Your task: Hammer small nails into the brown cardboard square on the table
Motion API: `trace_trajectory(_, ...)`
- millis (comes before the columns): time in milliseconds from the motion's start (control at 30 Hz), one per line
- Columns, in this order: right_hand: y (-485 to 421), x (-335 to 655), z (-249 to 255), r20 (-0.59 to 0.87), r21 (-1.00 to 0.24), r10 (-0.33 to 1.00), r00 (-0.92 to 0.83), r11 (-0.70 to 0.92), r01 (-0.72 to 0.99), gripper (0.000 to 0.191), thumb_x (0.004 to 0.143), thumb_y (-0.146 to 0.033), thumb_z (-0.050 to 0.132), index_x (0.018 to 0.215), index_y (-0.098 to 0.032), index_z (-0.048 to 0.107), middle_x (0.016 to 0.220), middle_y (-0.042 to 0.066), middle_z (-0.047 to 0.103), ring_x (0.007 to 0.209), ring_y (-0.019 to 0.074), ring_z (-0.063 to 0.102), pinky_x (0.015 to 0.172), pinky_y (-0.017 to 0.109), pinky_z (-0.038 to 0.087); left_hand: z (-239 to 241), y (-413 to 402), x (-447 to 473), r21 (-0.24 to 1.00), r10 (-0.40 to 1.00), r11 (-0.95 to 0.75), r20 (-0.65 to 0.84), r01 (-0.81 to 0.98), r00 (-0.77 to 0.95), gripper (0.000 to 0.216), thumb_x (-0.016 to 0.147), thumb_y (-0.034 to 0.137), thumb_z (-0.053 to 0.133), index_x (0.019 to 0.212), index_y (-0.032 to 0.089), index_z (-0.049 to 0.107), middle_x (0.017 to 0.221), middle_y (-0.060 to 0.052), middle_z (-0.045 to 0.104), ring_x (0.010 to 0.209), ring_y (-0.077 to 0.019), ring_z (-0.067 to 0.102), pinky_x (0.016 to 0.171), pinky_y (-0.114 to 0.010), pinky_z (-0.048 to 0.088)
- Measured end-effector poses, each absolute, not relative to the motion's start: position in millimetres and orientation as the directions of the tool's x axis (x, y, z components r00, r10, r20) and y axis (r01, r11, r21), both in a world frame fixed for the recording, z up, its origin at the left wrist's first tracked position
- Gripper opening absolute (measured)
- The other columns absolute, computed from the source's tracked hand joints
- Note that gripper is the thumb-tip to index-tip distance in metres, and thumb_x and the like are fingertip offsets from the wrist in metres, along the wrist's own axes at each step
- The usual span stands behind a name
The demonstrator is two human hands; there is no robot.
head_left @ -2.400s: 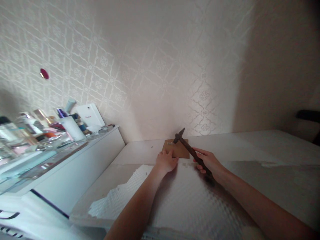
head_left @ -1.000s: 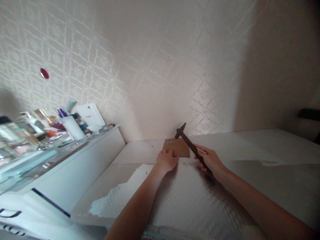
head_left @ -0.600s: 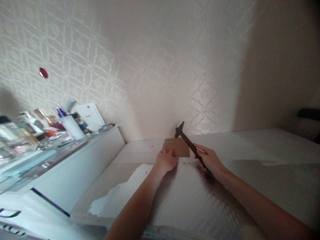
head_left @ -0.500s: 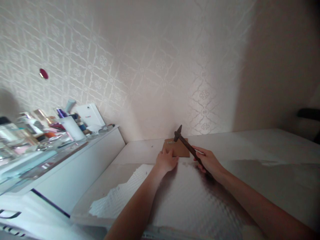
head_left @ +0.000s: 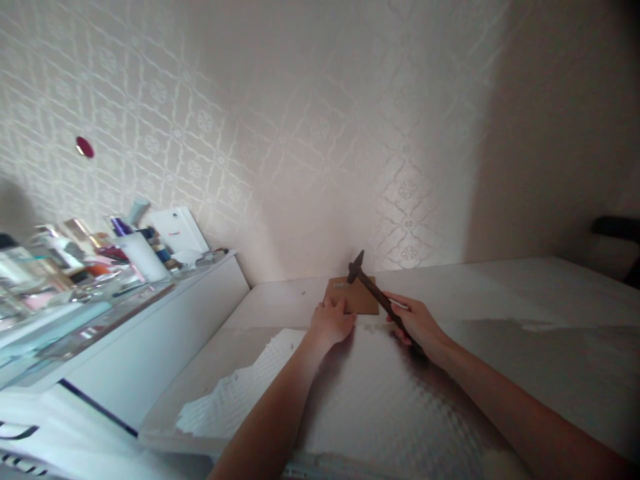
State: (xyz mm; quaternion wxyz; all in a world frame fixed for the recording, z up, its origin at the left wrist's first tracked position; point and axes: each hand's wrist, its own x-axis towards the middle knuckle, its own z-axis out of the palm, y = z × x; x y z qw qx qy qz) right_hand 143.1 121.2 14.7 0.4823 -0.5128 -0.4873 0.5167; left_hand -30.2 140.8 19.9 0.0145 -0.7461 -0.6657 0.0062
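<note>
My right hand (head_left: 415, 327) is wrapped round the handle of a dark hammer (head_left: 373, 285), its head raised toward the wall. The hammer's head shows in front of the upper part of a flat brown piece (head_left: 365, 305), which looks like leather or card. Small pale marks, perhaps letters, run along that piece's top edge. On the lower left of the brown piece rests my left hand (head_left: 333, 321), fingers spread and laid flat. Whether the hammer touches the piece, I cannot tell.
The white table (head_left: 460, 287) meets a patterned wall behind. Bumpy white sheeting (head_left: 240, 387) lies over its near part. At left, a white cabinet (head_left: 145, 347) carries bottles, tubes and a white box (head_left: 180, 228). Something black (head_left: 617, 228) juts in at right.
Both hands and the hammer hold nearly the same place. The view has shifted very slightly.
</note>
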Motion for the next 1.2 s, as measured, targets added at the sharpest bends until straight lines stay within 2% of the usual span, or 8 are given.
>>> trace_trajectory(167, 124, 143, 10, 0.000, -0.999, 1.000, 0.000, 0.000, 0.049, 0.041, 0.081, -0.024, 0.039, 0.120, -0.021, 0.047, 0.061, -0.003, 0.049, 0.028, 0.0029, 0.035, 0.025, 0.016, 0.026, 19, 142, -30, -0.032, 0.995, -0.103, 0.007, 0.994, 0.103, 0.062, 0.081, 0.056, 0.023, 0.131, 0.019, 0.025, 0.131, -0.015, 0.033, 0.112, -0.0293, 0.041, 0.090, -0.038, 0.031)
trace_trajectory(300, 126, 142, 7, -0.020, -0.998, 1.000, -0.015, -0.019, 0.060, 0.041, 0.080, -0.023, 0.038, 0.120, -0.020, 0.048, 0.059, -0.003, 0.048, 0.027, 0.0031, 0.035, 0.024, 0.016, 0.024, 21, 141, -30, -0.041, 0.995, -0.095, -0.001, 0.995, 0.095, 0.061, 0.081, 0.055, 0.024, 0.131, 0.019, 0.027, 0.130, -0.015, 0.034, 0.112, -0.0294, 0.041, 0.090, -0.037, 0.032)
trace_trajectory(533, 121, 144, 17, -0.010, -1.000, 1.000, 0.002, -0.010, -0.025, 0.041, 0.080, -0.023, 0.038, 0.120, -0.020, 0.047, 0.061, -0.003, 0.047, 0.028, 0.0031, 0.035, 0.024, 0.017, 0.025, 18, 142, -30, -0.032, 0.993, -0.118, 0.025, 0.993, 0.119, 0.059, 0.082, 0.054, 0.024, 0.130, 0.020, 0.028, 0.130, -0.014, 0.035, 0.116, -0.0289, 0.036, 0.090, -0.038, 0.031)
trace_trajectory(700, 120, 142, 15, -0.057, -0.998, 0.998, -0.027, -0.057, 0.006, 0.041, 0.080, -0.023, 0.037, 0.120, -0.019, 0.048, 0.058, -0.003, 0.046, 0.027, 0.0032, 0.034, 0.024, 0.016, 0.023, 20, 141, -30, -0.043, 0.994, -0.111, 0.018, 0.993, 0.112, 0.061, 0.082, 0.054, 0.024, 0.131, 0.017, 0.027, 0.130, -0.017, 0.034, 0.114, -0.0296, 0.038, 0.090, -0.038, 0.032)
trace_trajectory(933, 123, 143, 11, 0.033, -0.998, 0.999, -0.003, 0.034, 0.049, 0.041, 0.080, -0.023, 0.038, 0.120, -0.021, 0.047, 0.061, -0.003, 0.048, 0.027, 0.0033, 0.035, 0.024, 0.017, 0.025, 20, 141, -30, -0.034, 0.993, -0.113, 0.030, 0.993, 0.114, 0.060, 0.082, 0.055, 0.024, 0.130, 0.019, 0.029, 0.128, -0.015, 0.037, 0.111, -0.0287, 0.042, 0.088, -0.037, 0.033)
trace_trajectory(1200, 120, 142, 17, -0.059, -0.998, 0.998, 0.016, -0.059, -0.018, 0.041, 0.080, -0.022, 0.038, 0.120, -0.020, 0.047, 0.060, -0.003, 0.048, 0.027, 0.0036, 0.035, 0.024, 0.017, 0.024, 17, 143, -32, -0.042, 0.992, -0.117, 0.033, 0.992, 0.119, 0.060, 0.082, 0.054, 0.023, 0.130, 0.019, 0.029, 0.128, -0.016, 0.037, 0.113, -0.0285, 0.040, 0.089, -0.038, 0.032)
